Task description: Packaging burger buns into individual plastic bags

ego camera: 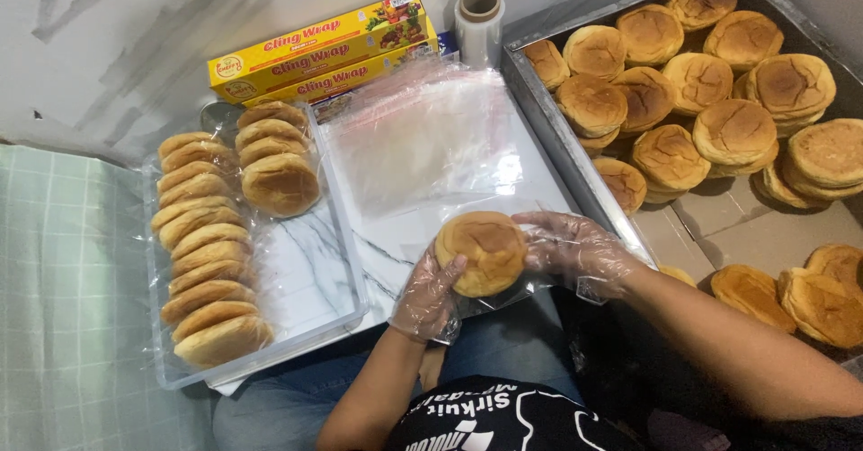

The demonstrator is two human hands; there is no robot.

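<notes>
My left hand (pixel 429 295), in a thin clear plastic glove, holds a round golden-brown bun (pixel 482 251) from below and the left side. On the bun's right, my gloved right hand (pixel 576 253) grips the edge of a clear plastic bag (pixel 503 300) that lies under and around the bun. Both hands hover over the near edge of a marble-patterned surface (pixel 395 244), just above my lap.
A clear tray (pixel 306 276) at the left holds rows of buns standing on edge (pixel 209 253). A stack of clear bags (pixel 422 136) lies in the middle. A big metal tray (pixel 548 123) of loose buns fills the right. Yellow wrap boxes (pixel 324 46) and a film roll (pixel 479 21) sit behind.
</notes>
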